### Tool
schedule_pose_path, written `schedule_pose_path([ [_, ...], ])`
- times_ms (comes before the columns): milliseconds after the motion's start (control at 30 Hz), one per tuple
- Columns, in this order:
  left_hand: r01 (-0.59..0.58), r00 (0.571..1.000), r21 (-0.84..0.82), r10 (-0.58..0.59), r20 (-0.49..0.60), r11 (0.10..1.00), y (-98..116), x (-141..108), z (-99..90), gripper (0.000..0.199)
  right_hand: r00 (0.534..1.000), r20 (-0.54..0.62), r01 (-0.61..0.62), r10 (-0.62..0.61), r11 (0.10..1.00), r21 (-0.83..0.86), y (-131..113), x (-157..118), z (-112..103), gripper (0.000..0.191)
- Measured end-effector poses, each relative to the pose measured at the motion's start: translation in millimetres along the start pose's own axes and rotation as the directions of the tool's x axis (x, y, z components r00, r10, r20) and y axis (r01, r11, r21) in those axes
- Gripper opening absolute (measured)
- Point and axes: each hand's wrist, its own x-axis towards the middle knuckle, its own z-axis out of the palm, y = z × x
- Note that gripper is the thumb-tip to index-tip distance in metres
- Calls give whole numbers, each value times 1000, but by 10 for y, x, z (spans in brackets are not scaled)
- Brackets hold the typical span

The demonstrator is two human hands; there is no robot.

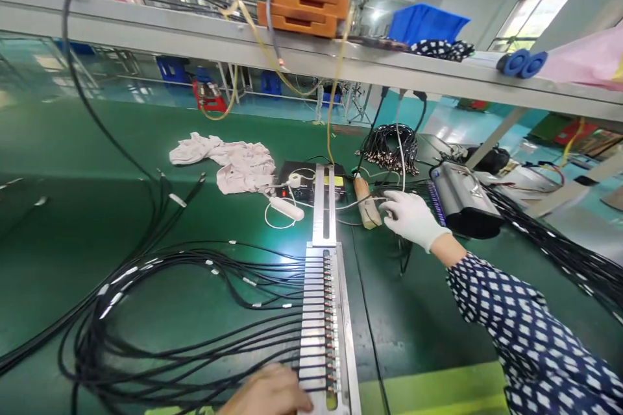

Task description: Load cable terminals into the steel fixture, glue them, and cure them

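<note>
My left hand [270,392], bare and blurred, is at the bottom edge, against the lower left side of a slotted metal fixture [311,311]. Black cables [253,331] lie side by side in its slots, their small metal ends lined up along the right side. What the left fingers do is hidden. My right hand [411,217], in a white glove, is over the mat with thumb and fingers drawn together. It is just right of a tan, bottle-like piece [366,201]; a thin white cord runs to the fingertips. Whatever they pinch is too small to make out.
Behind the fixture sits a black box [296,175] with a yellow label. A crumpled pale cloth [246,162] lies left of it. Coiled black cables [389,149] and a grey-black machine [464,201] are at right. A shelf [195,32] crosses above, holding orange trays [306,10].
</note>
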Motion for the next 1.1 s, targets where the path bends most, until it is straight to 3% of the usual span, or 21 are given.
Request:
schedule_pose_path([
  [133,202,979,-70,-204,-29,977,-114,665,-441,22,994,-88,-67,68,998,6,263,-221,-98,33],
  [233,313,947,-96,-318,-42,945,-451,1393,-534,23,984,-141,-111,112,994,13,368,-195,-78,36],
  [400,470,867,-136,-485,-114,872,-1084,2615,-205,28,985,-127,-113,113,994,10,529,-18,-65,37],
  [500,551,793,-231,-590,-153,801,-1296,3111,16,43,998,-32,-57,57,998,-1,463,41,-11,34],
  [533,569,771,-267,-617,-157,778,-1341,3214,64,53,1000,12,-27,27,1000,-2,391,46,32,37],
  [633,610,715,-356,-685,-138,708,-1446,3359,116,81,992,125,28,-28,1000,0,86,53,202,74],
  [667,626,697,-381,-707,-118,681,-1474,3375,108,87,989,145,21,-21,1000,1,-10,63,249,77],
  [767,686,627,-460,-779,-20,564,-1524,3416,52,91,986,167,-32,28,999,19,-119,131,261,59],
  [900,738,510,-565,-853,110,368,-1489,3546,21,43,981,130,-152,144,987,52,277,232,-22,50],
  [1000,706,453,-657,-882,131,265,-1434,3681,40,39,962,70,-269,264,961,71,690,273,-257,50],
  [1100,653,399,-741,-902,166,153,-1396,3821,35,39,933,27,-361,360,928,90,884,294,-329,53],
])
